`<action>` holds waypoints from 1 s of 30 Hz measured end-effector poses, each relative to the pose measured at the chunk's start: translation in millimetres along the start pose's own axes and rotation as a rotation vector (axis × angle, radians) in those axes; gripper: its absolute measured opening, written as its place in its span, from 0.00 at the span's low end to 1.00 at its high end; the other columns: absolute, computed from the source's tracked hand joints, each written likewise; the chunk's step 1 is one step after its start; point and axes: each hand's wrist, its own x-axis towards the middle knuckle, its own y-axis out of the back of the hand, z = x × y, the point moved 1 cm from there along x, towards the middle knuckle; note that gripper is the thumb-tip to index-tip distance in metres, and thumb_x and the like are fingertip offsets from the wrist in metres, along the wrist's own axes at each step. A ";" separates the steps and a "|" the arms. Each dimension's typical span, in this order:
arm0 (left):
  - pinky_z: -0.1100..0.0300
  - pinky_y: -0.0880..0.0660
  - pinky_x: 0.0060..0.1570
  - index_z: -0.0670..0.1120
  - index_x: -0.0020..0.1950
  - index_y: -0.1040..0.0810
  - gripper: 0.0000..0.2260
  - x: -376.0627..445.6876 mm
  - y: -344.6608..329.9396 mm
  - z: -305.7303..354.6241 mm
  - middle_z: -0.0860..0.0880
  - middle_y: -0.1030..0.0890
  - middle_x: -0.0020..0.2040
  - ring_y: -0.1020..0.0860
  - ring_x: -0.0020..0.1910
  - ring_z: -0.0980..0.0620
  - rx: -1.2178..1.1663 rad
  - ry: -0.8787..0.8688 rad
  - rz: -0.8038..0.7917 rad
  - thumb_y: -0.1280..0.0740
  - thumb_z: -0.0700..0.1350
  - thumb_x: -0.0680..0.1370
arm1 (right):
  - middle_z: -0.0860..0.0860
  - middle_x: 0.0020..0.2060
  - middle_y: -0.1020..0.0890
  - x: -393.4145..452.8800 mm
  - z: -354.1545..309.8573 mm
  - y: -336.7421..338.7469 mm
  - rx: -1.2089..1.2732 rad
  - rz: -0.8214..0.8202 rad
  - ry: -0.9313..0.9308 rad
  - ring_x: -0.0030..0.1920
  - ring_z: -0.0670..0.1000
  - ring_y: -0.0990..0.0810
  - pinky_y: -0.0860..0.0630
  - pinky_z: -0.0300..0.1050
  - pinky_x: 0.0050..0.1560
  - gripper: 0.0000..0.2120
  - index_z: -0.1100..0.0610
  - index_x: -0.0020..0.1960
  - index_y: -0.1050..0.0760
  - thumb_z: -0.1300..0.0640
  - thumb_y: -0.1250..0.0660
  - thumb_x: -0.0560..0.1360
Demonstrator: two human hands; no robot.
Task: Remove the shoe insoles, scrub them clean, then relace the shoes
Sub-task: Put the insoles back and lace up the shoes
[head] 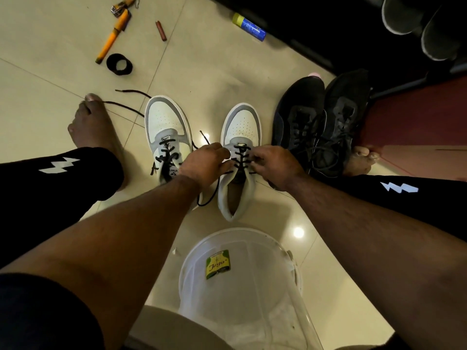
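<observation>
Two white and grey sneakers stand side by side on the tiled floor. The right sneaker (241, 127) has a black lace (241, 157) threaded through its upper eyelets. My left hand (206, 160) pinches the lace at the shoe's left side, and my right hand (274, 161) pinches it at the right side. A loose end of that lace trails down to the floor near the heel. The left sneaker (164, 127) is laced with a black lace, its ends lying loose beside it.
A clear plastic bucket (192, 269) stands just below the shoes. A pair of black sneakers (321, 122) sits to the right. A loose dark lace (126, 107), an orange tool (112, 37), a black ring (119, 63) and a blue tube (250, 27) lie on the floor.
</observation>
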 end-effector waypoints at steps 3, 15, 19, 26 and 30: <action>0.50 0.24 0.49 0.40 0.60 0.20 0.13 -8.3 2.3 -2.8 0.41 0.20 0.53 0.22 0.50 0.43 -0.004 -0.085 -0.034 0.39 0.45 0.82 | 0.52 0.47 0.18 -6.1 -0.1 -2.1 0.023 -0.047 0.040 0.46 0.54 0.20 0.22 0.52 0.48 0.06 0.56 0.51 0.19 0.58 0.31 0.75; 0.55 0.26 0.53 0.41 0.64 0.25 0.13 5.0 5.5 14.9 0.43 0.23 0.58 0.23 0.55 0.47 0.113 -0.078 -0.170 0.42 0.45 0.83 | 0.52 0.46 0.18 -1.4 -8.1 -3.7 -0.093 -0.035 0.094 0.46 0.55 0.20 0.23 0.48 0.45 0.06 0.56 0.50 0.20 0.56 0.35 0.77; 0.53 0.28 0.46 0.40 0.57 0.23 0.10 -4.9 11.6 4.3 0.42 0.23 0.52 0.23 0.50 0.43 0.032 -0.008 -0.157 0.36 0.44 0.81 | 0.46 0.42 0.23 -6.4 -2.2 2.3 -0.091 -0.023 0.030 0.42 0.49 0.25 0.34 0.41 0.41 0.07 0.54 0.52 0.20 0.56 0.34 0.76; 0.62 0.31 0.33 0.48 0.70 0.34 0.17 -33.0 -14.2 15.4 0.50 0.23 0.38 0.25 0.36 0.54 -0.369 0.229 -0.045 0.38 0.50 0.83 | 0.49 0.37 0.22 -19.5 6.3 9.5 0.067 -0.055 -0.028 0.39 0.53 0.22 0.27 0.44 0.41 0.06 0.55 0.48 0.23 0.60 0.33 0.71; 0.67 0.35 0.26 0.51 0.64 0.30 0.12 -37.9 -2.4 5.8 0.51 0.28 0.32 0.31 0.29 0.59 -0.573 0.387 0.118 0.36 0.41 0.82 | 0.52 0.38 0.21 -29.7 20.7 11.0 -0.042 -0.066 -0.100 0.40 0.54 0.22 0.24 0.47 0.42 0.04 0.57 0.40 0.23 0.63 0.34 0.72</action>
